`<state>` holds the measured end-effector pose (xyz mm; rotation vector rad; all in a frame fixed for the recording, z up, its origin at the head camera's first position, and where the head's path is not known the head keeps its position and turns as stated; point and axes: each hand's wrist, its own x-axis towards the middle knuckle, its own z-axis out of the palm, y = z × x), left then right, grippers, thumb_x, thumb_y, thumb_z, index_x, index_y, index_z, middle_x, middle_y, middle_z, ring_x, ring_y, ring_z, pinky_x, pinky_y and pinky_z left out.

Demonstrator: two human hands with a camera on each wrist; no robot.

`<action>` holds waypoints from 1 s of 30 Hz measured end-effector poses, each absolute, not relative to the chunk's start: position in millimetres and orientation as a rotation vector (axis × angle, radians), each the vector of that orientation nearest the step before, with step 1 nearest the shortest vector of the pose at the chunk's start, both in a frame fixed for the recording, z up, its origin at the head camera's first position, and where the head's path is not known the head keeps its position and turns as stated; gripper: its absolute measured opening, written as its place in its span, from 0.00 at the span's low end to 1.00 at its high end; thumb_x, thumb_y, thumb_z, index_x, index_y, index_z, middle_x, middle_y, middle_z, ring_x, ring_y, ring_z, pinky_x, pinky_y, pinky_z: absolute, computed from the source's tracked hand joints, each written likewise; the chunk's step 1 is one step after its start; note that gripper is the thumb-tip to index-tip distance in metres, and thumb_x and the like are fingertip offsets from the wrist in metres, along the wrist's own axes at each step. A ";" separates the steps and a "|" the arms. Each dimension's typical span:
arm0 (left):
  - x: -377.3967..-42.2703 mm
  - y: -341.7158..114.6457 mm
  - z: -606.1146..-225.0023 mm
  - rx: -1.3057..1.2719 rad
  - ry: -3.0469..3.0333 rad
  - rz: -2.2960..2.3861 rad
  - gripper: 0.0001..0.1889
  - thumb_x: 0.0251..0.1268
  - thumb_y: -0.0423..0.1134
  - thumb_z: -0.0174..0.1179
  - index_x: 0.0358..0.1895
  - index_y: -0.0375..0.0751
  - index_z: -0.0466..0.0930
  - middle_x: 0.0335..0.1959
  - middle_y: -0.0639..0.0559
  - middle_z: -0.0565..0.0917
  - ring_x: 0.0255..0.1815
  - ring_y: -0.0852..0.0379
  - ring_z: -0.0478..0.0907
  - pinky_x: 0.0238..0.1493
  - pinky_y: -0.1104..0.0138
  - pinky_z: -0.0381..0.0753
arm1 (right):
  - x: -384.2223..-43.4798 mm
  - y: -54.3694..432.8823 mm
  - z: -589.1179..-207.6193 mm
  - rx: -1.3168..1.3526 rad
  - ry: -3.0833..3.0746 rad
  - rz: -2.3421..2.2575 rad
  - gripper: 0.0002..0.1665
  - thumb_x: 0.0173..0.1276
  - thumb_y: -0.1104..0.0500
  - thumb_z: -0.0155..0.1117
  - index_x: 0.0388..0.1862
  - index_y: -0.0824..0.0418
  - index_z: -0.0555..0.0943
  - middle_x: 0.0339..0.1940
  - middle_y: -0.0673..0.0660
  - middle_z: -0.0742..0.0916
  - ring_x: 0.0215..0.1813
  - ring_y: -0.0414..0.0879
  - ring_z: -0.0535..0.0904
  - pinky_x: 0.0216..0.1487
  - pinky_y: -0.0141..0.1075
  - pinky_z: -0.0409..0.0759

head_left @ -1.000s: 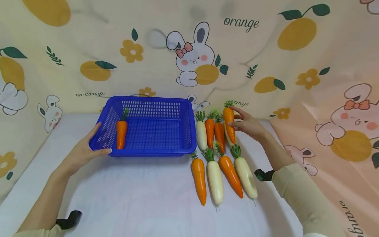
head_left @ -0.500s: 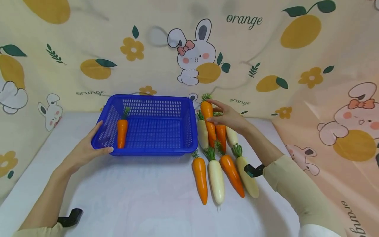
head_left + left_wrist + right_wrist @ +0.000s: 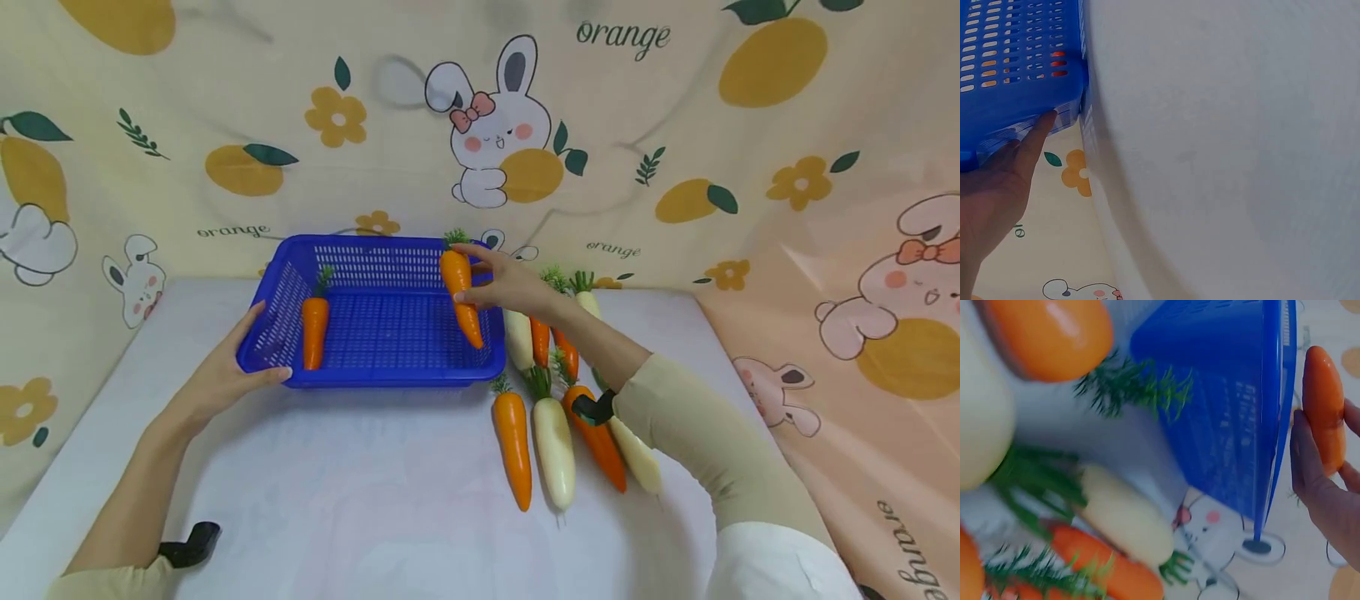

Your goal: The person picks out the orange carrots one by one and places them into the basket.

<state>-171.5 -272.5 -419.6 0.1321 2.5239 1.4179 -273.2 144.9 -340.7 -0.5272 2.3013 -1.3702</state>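
Observation:
My right hand (image 3: 510, 283) pinches an orange carrot (image 3: 459, 287) with a feathery green top over the right end of the blue basket (image 3: 397, 383). In the right wrist view the held carrot (image 3: 1324, 406) sits between thumb and fingers, just past the basket's rim. At the basket's front left corner my left hand (image 3: 225, 375) grips it, thumb on the front rim and fingers along the left side. Another carrot (image 3: 315, 333) lies inside the basket at its left end. The left wrist view has the left hand (image 3: 1004, 187) against the perforated blue wall.
To the basket's right, carrots and white radishes lie in two rows on the white table (image 3: 360, 483). A carrot (image 3: 513, 450), a white radish (image 3: 555, 454) and others form the near row; my right forearm partly covers the far row. A patterned cloth (image 3: 390, 150) hangs behind.
My right hand has carried the carrot left from the far row, across the vegetables, to over the basket's right end. The left hand keeps its place on the basket.

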 end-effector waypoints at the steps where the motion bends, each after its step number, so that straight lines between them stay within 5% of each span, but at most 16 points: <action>1: -171.8 -272.3 -419.8 0.132 2.524 1.413 0.57 0.64 0.48 0.67 0.79 0.64 0.25 0.81 0.38 0.31 0.78 0.28 0.32 0.68 0.28 0.40 | -274.4 140.1 -342.8 -0.529 2.283 -1.383 0.46 0.66 0.55 0.71 0.79 0.44 0.60 0.68 0.61 0.72 0.56 0.54 0.81 0.53 0.44 0.84; 11: -175.7 -274.8 -421.1 0.123 2.520 1.414 0.57 0.64 0.49 0.67 0.80 0.64 0.26 0.81 0.38 0.31 0.78 0.27 0.32 0.68 0.27 0.40 | -285.5 84.5 -364.8 -0.559 2.256 -1.401 0.48 0.66 0.61 0.70 0.80 0.54 0.58 0.67 0.67 0.73 0.54 0.55 0.82 0.48 0.44 0.86; 20: -176.3 -273.6 -422.3 0.142 2.522 1.412 0.57 0.65 0.48 0.67 0.80 0.65 0.26 0.81 0.38 0.32 0.78 0.27 0.33 0.69 0.28 0.40 | -283.0 39.7 -384.2 -0.480 2.226 -1.435 0.48 0.65 0.65 0.71 0.79 0.53 0.59 0.67 0.67 0.72 0.54 0.60 0.81 0.45 0.55 0.85; 30: -172.1 -275.1 -422.4 0.122 2.534 1.404 0.56 0.64 0.50 0.66 0.80 0.66 0.26 0.81 0.36 0.33 0.77 0.26 0.34 0.68 0.27 0.42 | -280.9 -5.6 -399.8 -0.415 2.225 -1.421 0.48 0.61 0.66 0.73 0.77 0.53 0.63 0.66 0.65 0.74 0.46 0.54 0.82 0.41 0.51 0.87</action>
